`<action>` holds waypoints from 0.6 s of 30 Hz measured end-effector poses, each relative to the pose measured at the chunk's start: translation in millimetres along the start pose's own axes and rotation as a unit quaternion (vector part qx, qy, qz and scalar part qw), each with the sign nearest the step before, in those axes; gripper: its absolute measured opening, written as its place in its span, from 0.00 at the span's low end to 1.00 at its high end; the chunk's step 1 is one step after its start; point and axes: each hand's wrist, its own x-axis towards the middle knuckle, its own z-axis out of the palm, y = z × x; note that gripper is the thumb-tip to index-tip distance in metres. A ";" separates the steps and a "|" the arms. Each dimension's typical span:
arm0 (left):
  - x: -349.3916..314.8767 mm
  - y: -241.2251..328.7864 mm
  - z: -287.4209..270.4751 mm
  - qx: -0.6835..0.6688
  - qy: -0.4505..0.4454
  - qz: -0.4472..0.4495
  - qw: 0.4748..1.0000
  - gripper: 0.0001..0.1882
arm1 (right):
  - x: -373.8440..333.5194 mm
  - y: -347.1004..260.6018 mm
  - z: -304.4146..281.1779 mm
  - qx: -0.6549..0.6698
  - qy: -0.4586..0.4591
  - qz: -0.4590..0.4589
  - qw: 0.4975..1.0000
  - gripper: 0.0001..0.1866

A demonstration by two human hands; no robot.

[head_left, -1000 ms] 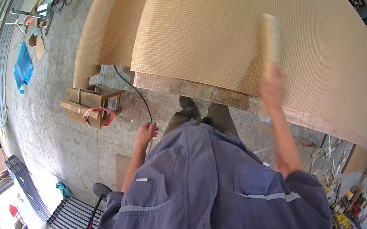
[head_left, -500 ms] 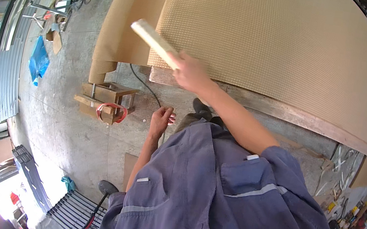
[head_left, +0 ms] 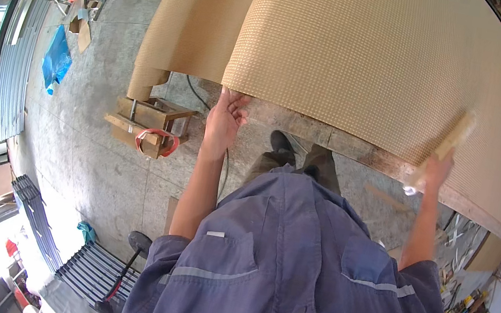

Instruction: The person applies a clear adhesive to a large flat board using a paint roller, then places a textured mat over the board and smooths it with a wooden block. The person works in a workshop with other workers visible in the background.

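A tan sheet (head_left: 362, 55) with a fine raised pattern lies over a long work table, whose worn wooden edge (head_left: 297, 121) shows along the near side. At the sheet's near left corner, my left hand (head_left: 225, 124) has its fingertips pinched on the edge, the other fingers curled. Over the right part of the sheet, my right hand (head_left: 438, 169) is closed round a long pale yellow bar (head_left: 455, 137). The bar slants across the near edge, blurred by motion, with a shiny whitish lower end; its exact kind cannot be made out.
Left of the table, another part of the tan material (head_left: 188, 18) hangs in a curve above a wooden stool (head_left: 152, 122) with a red ring (head_left: 156, 142). A dark cable (head_left: 197, 95) runs down nearby. Blue plastic (head_left: 57, 59) lies on the concrete floor. Tools (head_left: 468, 309) cluster at lower right.
My right hand has swept the bar from the sheet's left edge to its right part. My left hand has risen from beside my body to the sheet's near corner and pinches it.
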 end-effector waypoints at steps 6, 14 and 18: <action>31.2 4.2 -2.9 -0.105 0.061 0.019 0.992 0.11 | -64.5 -228.5 8.0 -0.001 -0.085 -0.116 0.990 0.37; 34.9 1.8 -0.6 -0.090 0.105 0.079 0.987 0.05 | -127.6 -389.8 34.8 0.079 -0.152 -0.307 0.936 0.30; 39.3 2.1 -0.5 -0.050 0.108 0.080 0.990 0.05 | -153.8 -434.7 60.2 0.119 -0.126 -0.419 0.892 0.30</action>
